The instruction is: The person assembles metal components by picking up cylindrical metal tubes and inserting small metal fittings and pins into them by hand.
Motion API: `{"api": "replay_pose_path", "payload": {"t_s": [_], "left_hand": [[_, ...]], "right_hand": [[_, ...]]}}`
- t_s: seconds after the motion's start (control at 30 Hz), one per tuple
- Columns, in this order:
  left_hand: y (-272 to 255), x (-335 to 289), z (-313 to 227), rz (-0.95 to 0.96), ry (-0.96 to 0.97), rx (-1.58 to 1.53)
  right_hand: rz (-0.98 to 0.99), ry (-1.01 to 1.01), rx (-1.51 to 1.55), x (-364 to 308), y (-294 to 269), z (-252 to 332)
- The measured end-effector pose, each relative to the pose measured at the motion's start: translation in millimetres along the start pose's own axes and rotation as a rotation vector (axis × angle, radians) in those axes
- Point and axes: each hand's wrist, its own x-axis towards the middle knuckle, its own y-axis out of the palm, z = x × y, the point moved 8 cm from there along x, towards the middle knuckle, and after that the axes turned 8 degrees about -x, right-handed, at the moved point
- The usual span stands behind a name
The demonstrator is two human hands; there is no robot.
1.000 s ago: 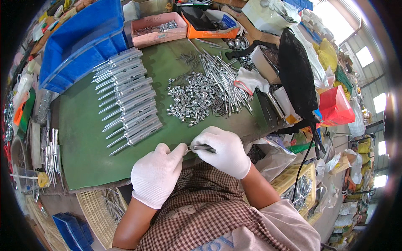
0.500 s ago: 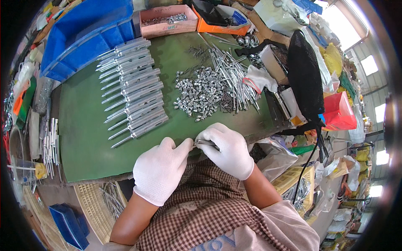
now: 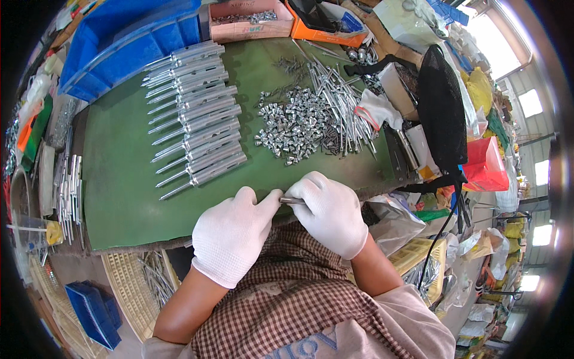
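Observation:
Both hands wear white knit gloves and meet at the near edge of the green table mat (image 3: 137, 221). My right hand (image 3: 329, 209) is closed around a short metal tube (image 3: 292, 200), most of it hidden in the palm. The thumb and forefinger of my left hand (image 3: 236, 230) pinch at the tube's left end; whether they grip the tube or a small part there is hidden. Beyond them lies a heap of small silvery cone-shaped metal caps (image 3: 293, 122). Long thin metal rods (image 3: 341, 105) are piled beside it. Several metal tubes with protruding rods (image 3: 200, 131) lie in a stacked row at left.
A blue bin (image 3: 128, 51) stands at the far left, with a pink box (image 3: 251, 30) and an orange box (image 3: 326, 30) of small parts beside it. A black mesh-covered object (image 3: 441, 107) rises at right. Cream baskets (image 3: 128, 287) sit below the table edge.
The table and its contents have shifted slightly in view. The metal tube in my right hand now lies nearly level, and both hands stay together at its left end.

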Motion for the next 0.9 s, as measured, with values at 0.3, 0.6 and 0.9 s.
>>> {"api": "replay_pose_path", "payload": {"t_s": [0.3,0.6,0.9], "left_hand": [[7,0,-1,0.081,0.03,0.063],[6,3,-4,0.12,-0.005,0.061],[7,5,-4,0.074,0.028,0.088]], "right_hand": [[0.027,0.094,0.242,7,-3,-12],[-0.379,0.284,1.979,29,34,-25],[-0.409,0.184,1.256,18,21,-7]]}}
